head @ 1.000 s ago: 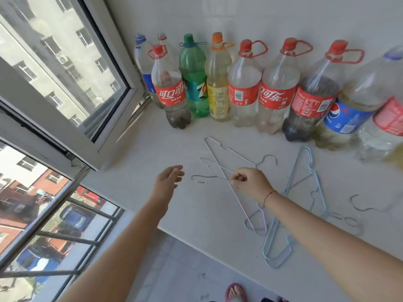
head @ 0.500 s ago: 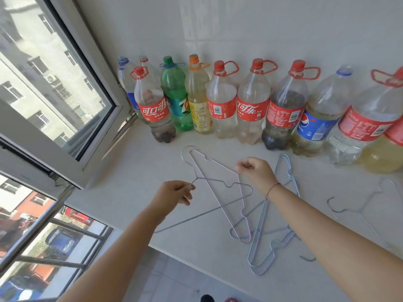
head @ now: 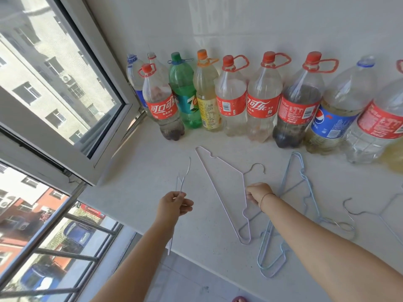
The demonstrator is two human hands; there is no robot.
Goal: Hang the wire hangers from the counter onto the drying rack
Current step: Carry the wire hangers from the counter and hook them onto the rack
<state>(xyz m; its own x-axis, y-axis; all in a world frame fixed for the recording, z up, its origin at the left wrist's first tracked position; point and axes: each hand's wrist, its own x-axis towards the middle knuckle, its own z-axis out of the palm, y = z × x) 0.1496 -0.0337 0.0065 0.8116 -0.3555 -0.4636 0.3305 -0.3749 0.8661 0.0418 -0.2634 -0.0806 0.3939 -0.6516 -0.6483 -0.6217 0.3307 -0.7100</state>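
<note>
Since half a second ago the left hand (head: 174,207) has raised the silver hanger (head: 184,177) off the counter (head: 150,192) and turned it edge-on. It now pinches the wire near the neck, with the hook up and the lower end hanging past the counter's front edge. One hanger is therefore clear of the pile and ready to carry. The right hand (head: 257,192) has come down from above the pile and now has its fingers curled round the side wire of the white hanger (head: 218,192), just below the hook. That hanger still lies flat on the counter, so the second pick-up appears begun but not completed. Two blue hangers (head: 303,173) lie just right of this hand, their lower ends overlapping the white hanger's bottom loop; snagging on lift is a risk. A further grey hanger (head: 349,211) lies well to the right. The rack is not in view, so no hanging has been confirmed. Clearances: bottles (head: 231,101) line the wall behind the pile, near the white hanger's top corner. The open window sash (head: 113,131) projects over the counter's left end, near the raised hanger. Open room lies toward the person, beyond the front edge.
</note>
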